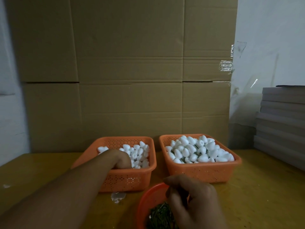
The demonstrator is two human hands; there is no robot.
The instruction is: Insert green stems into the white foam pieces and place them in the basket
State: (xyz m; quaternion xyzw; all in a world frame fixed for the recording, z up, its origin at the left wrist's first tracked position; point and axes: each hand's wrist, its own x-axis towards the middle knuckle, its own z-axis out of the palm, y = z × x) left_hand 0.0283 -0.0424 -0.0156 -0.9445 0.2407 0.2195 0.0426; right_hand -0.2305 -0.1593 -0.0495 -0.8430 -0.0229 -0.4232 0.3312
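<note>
Our left hand (121,160) digs into the left basket (125,179) of white foam pieces (138,154), fingers buried, grip unclear; our right hand (189,195) curls over the green stems (160,214), seemingly pinching one. Best to lift a single piece, hole facing the stem.

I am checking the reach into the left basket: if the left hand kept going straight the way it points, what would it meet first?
Most likely the white foam pieces piled in the left basket. The left hand points down into them, fingertips hidden, so contact may already exist.
</note>
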